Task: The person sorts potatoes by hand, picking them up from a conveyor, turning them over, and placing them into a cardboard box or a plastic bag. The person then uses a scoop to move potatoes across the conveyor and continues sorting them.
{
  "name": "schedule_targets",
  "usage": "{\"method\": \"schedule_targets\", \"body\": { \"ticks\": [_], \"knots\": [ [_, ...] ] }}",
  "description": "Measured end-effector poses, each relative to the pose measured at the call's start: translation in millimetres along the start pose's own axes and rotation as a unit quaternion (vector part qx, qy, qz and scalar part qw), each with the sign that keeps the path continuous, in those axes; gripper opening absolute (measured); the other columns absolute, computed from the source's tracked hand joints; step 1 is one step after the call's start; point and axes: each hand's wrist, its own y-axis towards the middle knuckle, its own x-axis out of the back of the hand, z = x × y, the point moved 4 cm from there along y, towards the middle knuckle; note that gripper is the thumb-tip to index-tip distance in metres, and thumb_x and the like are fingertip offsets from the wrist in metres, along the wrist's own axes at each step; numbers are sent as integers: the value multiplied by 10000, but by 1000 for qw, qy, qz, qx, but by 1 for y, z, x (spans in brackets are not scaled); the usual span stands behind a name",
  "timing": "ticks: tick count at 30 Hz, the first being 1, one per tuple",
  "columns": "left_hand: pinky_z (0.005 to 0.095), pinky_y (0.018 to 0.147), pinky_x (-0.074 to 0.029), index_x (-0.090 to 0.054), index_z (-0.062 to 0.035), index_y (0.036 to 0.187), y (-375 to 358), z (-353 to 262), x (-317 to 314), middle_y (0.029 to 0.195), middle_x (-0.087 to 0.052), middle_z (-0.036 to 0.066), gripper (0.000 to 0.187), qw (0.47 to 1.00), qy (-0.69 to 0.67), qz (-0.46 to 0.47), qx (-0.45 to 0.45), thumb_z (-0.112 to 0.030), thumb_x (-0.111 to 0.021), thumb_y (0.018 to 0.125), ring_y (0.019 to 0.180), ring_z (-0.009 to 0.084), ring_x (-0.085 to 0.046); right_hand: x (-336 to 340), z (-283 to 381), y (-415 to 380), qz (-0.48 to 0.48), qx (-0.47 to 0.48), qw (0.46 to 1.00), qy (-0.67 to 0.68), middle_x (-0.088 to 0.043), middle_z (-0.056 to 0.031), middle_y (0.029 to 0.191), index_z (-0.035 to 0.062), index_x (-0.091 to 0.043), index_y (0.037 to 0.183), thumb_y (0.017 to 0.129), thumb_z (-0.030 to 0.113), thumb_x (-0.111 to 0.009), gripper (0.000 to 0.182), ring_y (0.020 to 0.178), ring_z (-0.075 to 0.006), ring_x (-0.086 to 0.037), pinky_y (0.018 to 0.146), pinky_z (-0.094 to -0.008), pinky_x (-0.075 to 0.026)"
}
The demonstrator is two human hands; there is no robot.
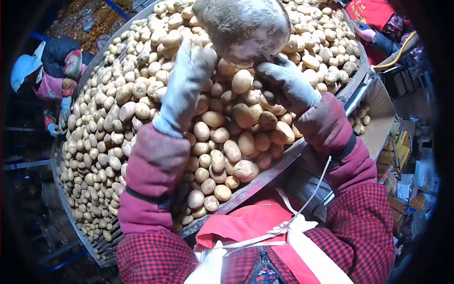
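Observation:
A heap of potatoes [231, 150] lies in front of me on a large round-edged table [257, 187]. My left hand [187, 80], in a pale work glove, reaches over the heap, its fingers stretched out beside a dusty, rounded grey shade-like object [243, 31]. That object overlaps the far middle of the heap and covers part of it. My right hand [291, 83], also gloved, is over the potatoes just below its right edge. The darkened fingers of this hand are apart, bent down close to several potatoes, in shadow.
A person in a light blue head covering [26, 71] works at the left edge of the heap. Another person's gloved hand [364, 32] is at the far right, near a yellow hose [395, 54]. More potatoes [361, 118] sit in a chute [378, 113] to the right.

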Motion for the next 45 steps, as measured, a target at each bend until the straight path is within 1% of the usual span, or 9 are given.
{"method": "schedule_targets", "body": {
  "ticks": [4,6,8,12,17,26,29,32,45],
  "knots": [
    [329,1016,-437,-235,-43,1576,-40,-11,-31,1412,-510,122,757,996,70,54,3,-424,-581,1020,1185,179,-537,-14,-20,12,-53,179,890,-417,-674,-103,817,56,-614,1284,866,157,-663,433,701,-162,-631,678,-321,-544],
    [334,991,-470,-401,-28,1482,-58,4,-24,1340,-574,120,584,994,26,15,101,-383,-551,1042,1140,178,-586,-54,-34,-10,-11,232,863,-448,-652,-251,1081,102,-572,1285,882,306,-631,455,986,-429,-662,879,-514,-528],
    [374,1000,-492,-523,-18,1395,-86,34,-3,1280,-632,105,470,938,-180,-119,272,-350,-514,1063,1146,192,-616,-81,-58,-25,68,185,862,-468,-618,-249,1126,138,-484,1433,899,232,-650,567,987,-434,-649,838,-487,-544],
    [417,1086,-467,-498,10,1412,-120,54,24,1345,-609,167,515,878,-388,-207,187,-363,-498,1057,1203,293,-601,-106,-82,-59,225,189,840,-457,-596,-203,1176,144,-413,1491,940,280,-621,605,1005,-389,-636,846,-475,-532],
    [396,966,-567,-519,53,1354,-168,72,92,1269,-639,164,473,872,-322,-349,121,-296,-533,1036,1104,281,-660,-52,-57,-50,-27,262,771,-580,-617,-169,1069,111,-555,1308,900,321,-654,469,1004,-365,-615,840,-485,-505],
    [323,854,-549,-669,-5,1182,-190,122,124,1105,-709,63,332,874,-230,-405,141,-272,-561,1019,983,184,-677,-43,-68,-6,-2,77,661,-746,-670,-182,1069,110,-597,1296,858,372,-726,526,1023,-364,-653,910,-463,-513],
    [349,737,-556,-682,36,1139,-188,130,127,1034,-716,87,414,859,-244,-424,148,-331,-657,949,849,191,-687,-32,-57,-25,-26,38,899,-436,-700,-174,1136,162,-573,1404,881,318,-739,571,1096,-210,-661,989,-348,-505],
    [349,733,-551,-677,41,1144,-185,126,122,1032,-716,91,433,860,-247,-429,121,-343,-657,946,845,191,-686,-19,-58,-48,16,123,977,-174,-654,-104,1258,70,-514,1442,898,141,-734,592,1157,-167,-613,1014,-317,-492],
    [378,991,-460,-640,-49,1249,-191,149,161,1186,-667,57,495,909,-255,-267,194,-464,-532,1002,1078,205,-608,68,-78,-190,-74,136,973,172,-673,-105,1152,-8,-500,1407,995,214,-647,491,1009,-186,-671,855,-315,-554]
  ]
}}
